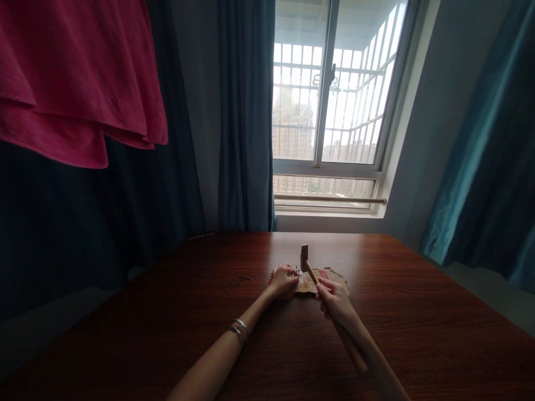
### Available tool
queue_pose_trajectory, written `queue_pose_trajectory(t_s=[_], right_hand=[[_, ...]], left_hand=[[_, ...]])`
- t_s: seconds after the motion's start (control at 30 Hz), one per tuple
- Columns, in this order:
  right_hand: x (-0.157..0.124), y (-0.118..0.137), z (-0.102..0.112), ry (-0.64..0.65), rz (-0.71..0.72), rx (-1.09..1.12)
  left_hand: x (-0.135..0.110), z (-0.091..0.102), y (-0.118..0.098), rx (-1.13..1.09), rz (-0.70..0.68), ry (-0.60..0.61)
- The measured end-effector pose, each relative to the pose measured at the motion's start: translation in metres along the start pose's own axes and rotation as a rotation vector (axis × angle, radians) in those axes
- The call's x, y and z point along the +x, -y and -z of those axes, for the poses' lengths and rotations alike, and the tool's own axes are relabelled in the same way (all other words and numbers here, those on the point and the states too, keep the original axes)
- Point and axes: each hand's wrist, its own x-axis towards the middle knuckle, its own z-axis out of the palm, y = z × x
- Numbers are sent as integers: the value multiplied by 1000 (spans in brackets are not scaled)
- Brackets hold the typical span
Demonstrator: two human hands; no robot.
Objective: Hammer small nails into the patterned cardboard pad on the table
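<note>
My right hand is wrapped round the wooden handle of a hammer, whose head is raised just right of my left hand. My left hand rests over the left part of a flat, tan, patterned piece with reddish marks and a ragged edge. Its fingertips pinch a thin dark nail standing roughly upright on that piece. The hammer head is close to the nail, apart from my fingers. What lies under my left palm is hidden. Several loose nails lie on the table to the left.
The brown wooden table spreads out on all sides, with a window behind it. Blue curtains hang at left and right. A pink cloth hangs at the upper left.
</note>
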Motion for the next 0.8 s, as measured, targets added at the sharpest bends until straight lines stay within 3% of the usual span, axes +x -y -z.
queue_pose_trajectory(t_s=[0.1, 0.23, 0.8], right_hand=[[2, 7, 3, 1, 53, 35], [2, 14, 5, 32, 11, 18], [1, 7, -2, 85, 18, 40]], left_hand=[[0, 0, 0, -8, -2, 11], [0, 1, -1, 7, 3, 16], [0, 1, -2, -4, 22, 0]])
